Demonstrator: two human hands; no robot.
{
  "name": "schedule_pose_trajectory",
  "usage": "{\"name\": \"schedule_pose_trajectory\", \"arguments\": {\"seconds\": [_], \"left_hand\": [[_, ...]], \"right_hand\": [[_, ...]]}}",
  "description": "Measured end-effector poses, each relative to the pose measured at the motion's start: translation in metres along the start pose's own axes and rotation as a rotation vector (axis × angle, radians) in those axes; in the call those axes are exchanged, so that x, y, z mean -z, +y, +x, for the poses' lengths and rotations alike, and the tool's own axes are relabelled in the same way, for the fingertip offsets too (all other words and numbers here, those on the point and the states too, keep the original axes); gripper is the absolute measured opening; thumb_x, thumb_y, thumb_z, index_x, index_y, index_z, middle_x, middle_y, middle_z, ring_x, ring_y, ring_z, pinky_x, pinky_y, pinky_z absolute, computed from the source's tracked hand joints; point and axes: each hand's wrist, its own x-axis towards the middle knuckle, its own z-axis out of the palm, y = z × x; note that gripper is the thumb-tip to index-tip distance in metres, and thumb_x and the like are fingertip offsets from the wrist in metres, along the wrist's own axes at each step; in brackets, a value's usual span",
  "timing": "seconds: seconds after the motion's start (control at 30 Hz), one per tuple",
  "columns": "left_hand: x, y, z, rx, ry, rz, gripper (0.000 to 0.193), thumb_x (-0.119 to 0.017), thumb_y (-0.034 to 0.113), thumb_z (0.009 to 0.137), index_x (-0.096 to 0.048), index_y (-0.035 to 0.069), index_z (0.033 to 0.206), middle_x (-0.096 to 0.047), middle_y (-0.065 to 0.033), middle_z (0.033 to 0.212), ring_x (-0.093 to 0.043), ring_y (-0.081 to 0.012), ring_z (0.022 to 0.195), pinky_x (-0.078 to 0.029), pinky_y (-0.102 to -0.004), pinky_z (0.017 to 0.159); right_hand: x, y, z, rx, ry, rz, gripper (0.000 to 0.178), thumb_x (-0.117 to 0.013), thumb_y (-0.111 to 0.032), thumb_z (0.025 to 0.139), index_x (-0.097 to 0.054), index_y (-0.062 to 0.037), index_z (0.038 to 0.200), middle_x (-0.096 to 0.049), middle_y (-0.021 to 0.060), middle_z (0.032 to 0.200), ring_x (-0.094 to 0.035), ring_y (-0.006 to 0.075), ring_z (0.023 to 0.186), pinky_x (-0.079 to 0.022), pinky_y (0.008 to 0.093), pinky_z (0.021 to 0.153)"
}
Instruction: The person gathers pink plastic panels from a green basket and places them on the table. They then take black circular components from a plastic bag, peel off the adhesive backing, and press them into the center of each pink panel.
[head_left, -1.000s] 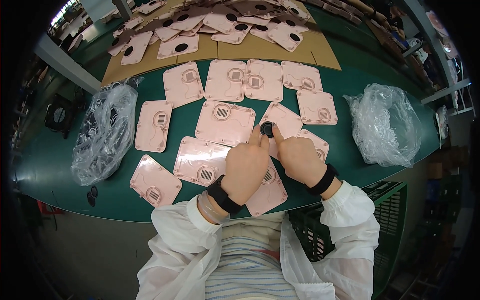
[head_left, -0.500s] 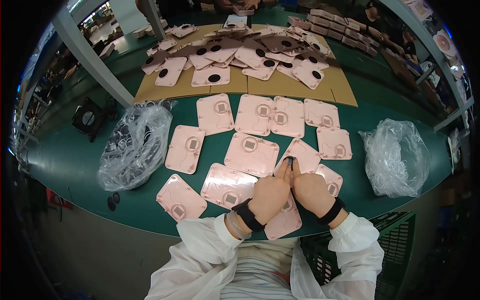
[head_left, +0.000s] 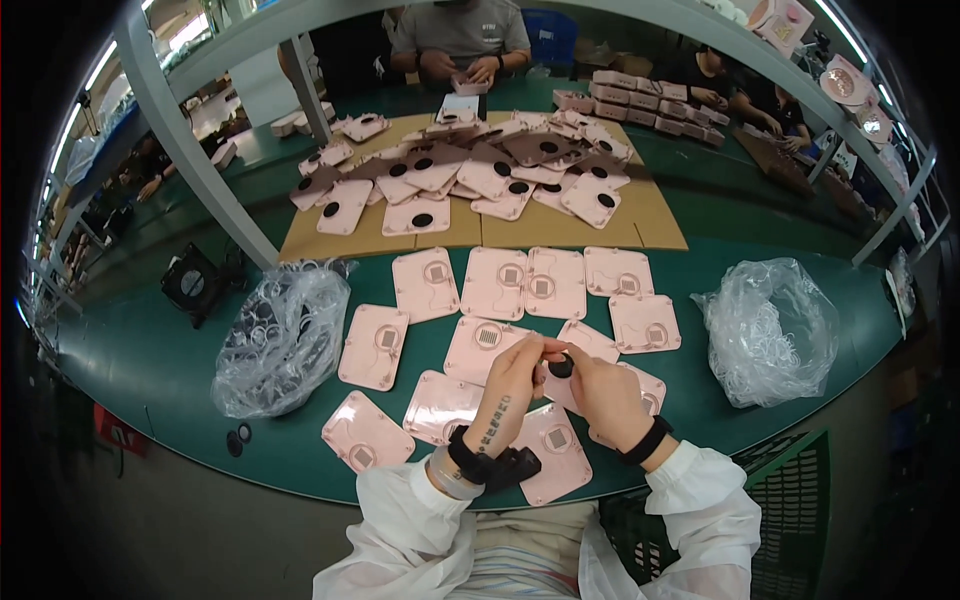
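A small black round pad (head_left: 562,366) sits between the fingertips of my two hands, above the pink plastic panels. My right hand (head_left: 608,398) pinches it. Close against it, my left hand (head_left: 513,388) has its fingers pressed together; whether they hold an edge of the pad or something thin is hidden. Under the hands lies a tilted pink panel (head_left: 590,340), partly covered. Another pink panel (head_left: 556,455) with a slotted round vent is near the table edge, by my left wrist. A dark bulky object (head_left: 515,467) shows beside that wrist.
Several pink panels (head_left: 425,283) spread over the green table (head_left: 290,450). Clear bags of white rings stand left (head_left: 280,340) and right (head_left: 770,335). Two black pads (head_left: 238,438) lie front left. Beyond, cardboard (head_left: 450,238) bears heaped panels with black circles. A person (head_left: 460,45) works opposite.
My hands have come up off the tilted panel and drawn a little apart, bringing the black pad into clearer view. The head view has tilted up, showing the person opposite.
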Motion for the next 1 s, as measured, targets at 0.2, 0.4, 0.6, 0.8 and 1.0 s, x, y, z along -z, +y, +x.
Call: {"name": "schedule_pose_trajectory", "arguments": {"seconds": [0.2, 0.4, 0.6, 0.8, 1.0], "left_hand": [[-0.014, -0.006, 0.006, 0.030, -0.064, -0.403, 0.038, -0.042, 0.025, 0.099, -0.053, -0.006, 0.118, -0.057, -0.0091, 0.108, -0.054, -0.0133, 0.093, -0.046, -0.0255, 0.083], [-0.035, 0.011, 0.012, -0.026, -0.167, -0.244, 0.039, -0.045, 0.024, 0.099, -0.050, -0.004, 0.125, -0.055, -0.0079, 0.114, -0.053, -0.0126, 0.095, -0.044, -0.0242, 0.087], [-0.048, 0.027, 0.023, -0.009, -0.200, -0.104, 0.036, -0.050, 0.021, 0.097, -0.051, 0.000, 0.127, -0.055, -0.0061, 0.114, -0.052, -0.0111, 0.097, -0.043, -0.0223, 0.085], [-0.041, 0.016, 0.031, -0.049, -0.227, -0.180, 0.033, -0.056, 0.014, 0.093, -0.055, 0.001, 0.124, -0.055, -0.0064, 0.107, -0.053, -0.0111, 0.096, -0.043, -0.0221, 0.083], [-0.040, 0.023, 0.032, 0.075, -0.213, -0.420, 0.030, -0.057, 0.008, 0.091, -0.056, 0.000, 0.120, -0.055, -0.0081, 0.105, -0.054, -0.0121, 0.094, -0.047, -0.0252, 0.079]], "right_hand": [[0.035, -0.010, -0.005, -0.049, 0.195, 1.005, 0.019, -0.068, -0.005, 0.079, -0.059, 0.0023, 0.094, -0.061, 0.0040, 0.069, -0.049, 0.0048, 0.052, -0.040, 0.0190, 0.050], [0.025, 0.008, -0.007, -0.123, 0.160, 1.432, 0.018, -0.070, -0.007, 0.080, -0.061, 0.0014, 0.093, -0.059, -0.0018, 0.075, -0.042, -0.0004, 0.054, -0.034, 0.0176, 0.048], [0.033, 0.007, -0.006, -0.185, 0.359, 1.495, 0.014, -0.069, -0.007, 0.082, -0.062, 0.0019, 0.088, -0.058, -0.0022, 0.076, -0.042, 0.0004, 0.054, -0.033, 0.0180, 0.048], [0.042, 0.009, -0.013, -0.098, 0.494, 0.874, 0.011, -0.066, -0.008, 0.084, -0.062, 0.0023, 0.086, -0.059, -0.0017, 0.079, -0.044, 0.0009, 0.056, -0.034, 0.0176, 0.049], [0.029, 0.021, -0.011, -0.347, 0.479, 1.286, 0.007, -0.060, -0.006, 0.088, -0.060, 0.0008, 0.091, -0.059, -0.0025, 0.080, -0.050, 0.0011, 0.066, -0.037, 0.0155, 0.057]]}}
